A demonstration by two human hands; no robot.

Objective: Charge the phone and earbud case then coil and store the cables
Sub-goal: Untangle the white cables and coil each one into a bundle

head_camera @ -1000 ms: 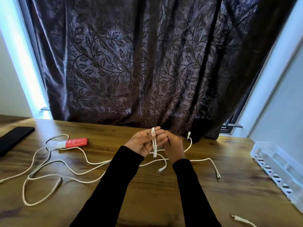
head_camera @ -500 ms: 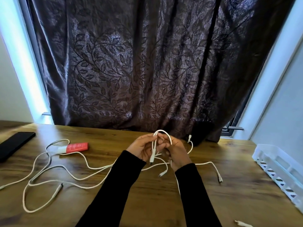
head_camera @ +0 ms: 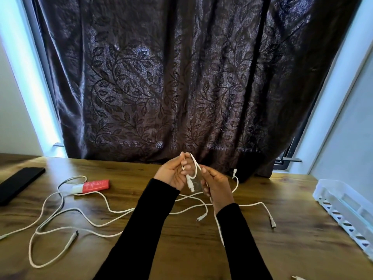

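Far left on the table (head_camera: 181,249): phone (head_camera: 19,183), dark and unplugged. Across the left half: loose white cables (head_camera: 60,219), uncoiled. At centre, since a second ago, loop widened from a tight fold into an open bend. Coiling judged barely begun. Left hand (head_camera: 171,174) curled, pinching the white cable (head_camera: 194,168); right hand (head_camera: 216,183) fingers curled, guiding the same cable. Far right: white basket (head_camera: 343,203).

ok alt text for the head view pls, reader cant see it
Two hands in black sleeves, left hand and right hand, hold a small loop of white cable above a wooden table. More white cables sprawl across the table beside a red and white power bank and a black phone; a white tray sits at right, before a dark leaf-patterned curtain.
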